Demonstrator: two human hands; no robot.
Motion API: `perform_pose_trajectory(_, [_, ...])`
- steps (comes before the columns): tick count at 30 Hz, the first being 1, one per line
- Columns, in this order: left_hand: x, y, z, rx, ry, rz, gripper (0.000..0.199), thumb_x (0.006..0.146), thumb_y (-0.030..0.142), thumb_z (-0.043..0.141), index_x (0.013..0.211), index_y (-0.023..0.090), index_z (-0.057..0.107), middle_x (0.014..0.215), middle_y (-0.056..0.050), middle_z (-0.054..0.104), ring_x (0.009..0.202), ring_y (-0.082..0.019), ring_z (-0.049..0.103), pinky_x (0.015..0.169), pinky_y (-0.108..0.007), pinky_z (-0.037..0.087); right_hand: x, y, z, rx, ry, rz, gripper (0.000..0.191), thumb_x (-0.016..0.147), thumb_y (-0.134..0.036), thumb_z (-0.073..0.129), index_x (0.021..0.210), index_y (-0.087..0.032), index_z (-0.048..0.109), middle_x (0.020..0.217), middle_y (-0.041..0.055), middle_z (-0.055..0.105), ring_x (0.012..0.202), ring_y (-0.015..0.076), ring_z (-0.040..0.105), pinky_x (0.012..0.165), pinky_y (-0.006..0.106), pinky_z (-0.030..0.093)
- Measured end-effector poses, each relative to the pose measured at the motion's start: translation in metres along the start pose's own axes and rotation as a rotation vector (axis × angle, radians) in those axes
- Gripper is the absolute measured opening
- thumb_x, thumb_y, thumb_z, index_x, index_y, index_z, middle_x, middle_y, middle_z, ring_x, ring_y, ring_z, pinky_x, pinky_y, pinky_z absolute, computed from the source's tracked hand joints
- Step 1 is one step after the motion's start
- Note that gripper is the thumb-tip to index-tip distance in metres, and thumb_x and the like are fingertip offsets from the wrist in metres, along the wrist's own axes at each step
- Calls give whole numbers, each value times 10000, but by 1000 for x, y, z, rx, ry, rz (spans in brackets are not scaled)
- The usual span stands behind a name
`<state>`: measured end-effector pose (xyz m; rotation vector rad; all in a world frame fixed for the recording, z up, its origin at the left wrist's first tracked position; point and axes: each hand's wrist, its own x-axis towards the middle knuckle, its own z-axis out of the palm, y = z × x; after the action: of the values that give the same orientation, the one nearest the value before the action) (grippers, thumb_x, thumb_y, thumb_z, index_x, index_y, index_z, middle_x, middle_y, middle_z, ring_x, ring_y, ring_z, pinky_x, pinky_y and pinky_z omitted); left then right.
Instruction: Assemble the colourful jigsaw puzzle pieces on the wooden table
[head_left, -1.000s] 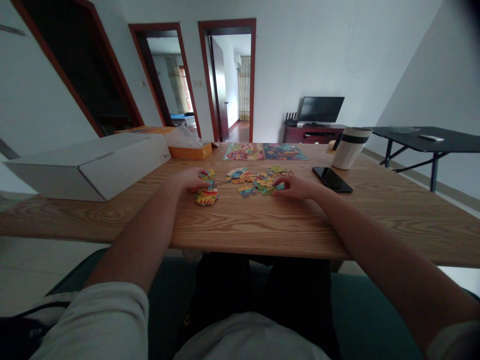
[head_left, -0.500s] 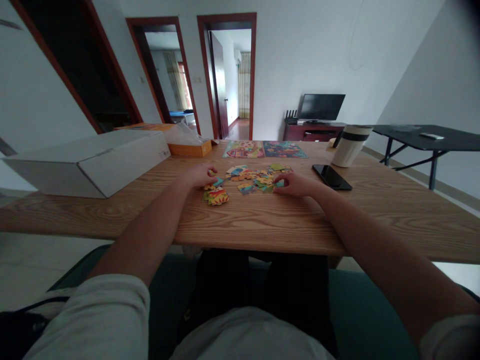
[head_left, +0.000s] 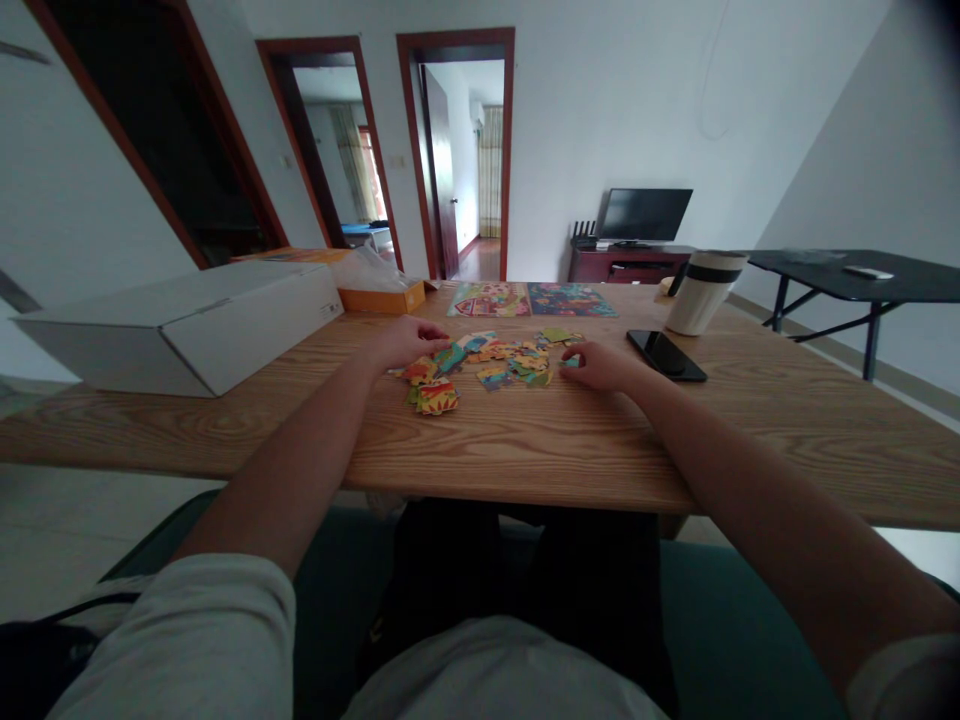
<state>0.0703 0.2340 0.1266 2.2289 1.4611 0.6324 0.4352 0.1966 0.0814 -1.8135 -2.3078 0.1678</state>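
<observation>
Colourful puzzle pieces lie in a loose pile on the wooden table. A smaller heap of pieces is nearer the front edge, to the left. My left hand is over the left end of the pieces, fingers apart and reaching right, beside a teal piece. At the right of the pile, my right hand pinches a small blue-green piece just above or on the table.
Two picture sheets lie behind the pile. To the left are a white box and an orange box with plastic in it. A black phone and a white tumbler stand to the right.
My left hand has risen slightly and opened, leaving the teal piece lying among the left pieces. My right hand has shifted a little right, away from the pile, with the blue-green piece.
</observation>
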Motion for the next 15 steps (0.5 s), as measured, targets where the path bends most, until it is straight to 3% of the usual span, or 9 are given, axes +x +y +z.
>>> perform_pose_trajectory(3, [0, 10, 7, -169, 19, 30, 182, 839, 323, 703, 915, 160, 671, 861, -50, 721, 778, -179, 682, 708, -287, 529, 1, 2, -1, 5, 35, 27, 350, 904, -343, 609, 1182, -158, 715, 972, 110, 759, 818, 233, 684, 687, 294, 460])
perform_pose_trajectory(7, [-2, 22, 19, -424, -52, 37, 283, 808, 243, 746, 1019, 165, 573, 818, -31, 686, 688, -173, 697, 660, -305, 567, 0, 2, -3, 79, 91, -5, 357, 919, -336, 588, 1187, -135, 712, 985, 104, 754, 801, 206, 677, 681, 276, 460])
perform_pose_trajectory(12, [-5, 25, 27, -408, -157, 15, 546, 801, 202, 732, 1314, 228, 549, 837, 3, 659, 714, -177, 725, 687, -300, 584, -2, -1, -2, 117, 108, -58, 324, 918, -327, 593, 1162, -166, 732, 942, 82, 750, 758, 191, 661, 661, 270, 450])
perform_pose_trajectory(15, [-5, 24, 29, -359, -218, -3, 575, 816, 207, 692, 1371, 255, 552, 883, -7, 676, 730, -168, 729, 690, -279, 575, -2, -2, 1, 130, 91, -71, 309, 928, -347, 588, 1140, -177, 736, 937, 78, 747, 730, 184, 655, 635, 271, 444])
